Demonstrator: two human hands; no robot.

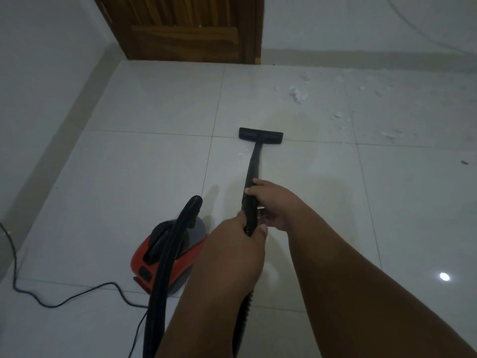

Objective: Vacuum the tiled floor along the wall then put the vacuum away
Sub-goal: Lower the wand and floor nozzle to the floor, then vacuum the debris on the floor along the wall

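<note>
From the head camera, both forearms reach forward over the pale tiled floor [154, 161]. The left hand [232, 241] has its fingers and thumb curled round the ribbed near end of the black wand [254, 169], where the hose [161, 275] joins it. Just beyond it, the right hand [273, 205] also grips the wand, its fingers wrapped over the top of the tube. The wand runs away from the hands to the flat black floor head [260, 135], which rests on the tiles across a grout line, about the middle of the scene. The red and black vacuum body [140, 257] sits on the floor near and to the left of the hands, with the hose arching up from its top and down past the left forearm. A thin black power cord [51, 303] snakes across the near-left tiles towards the left wall [38, 73]. White fluff and crumbs [296, 93] lie scattered over the far-right tiles, beyond and to the right of the floor head, near the far wall [361, 21]. A brown wooden door [191, 34] stands at the far left corner.
</note>
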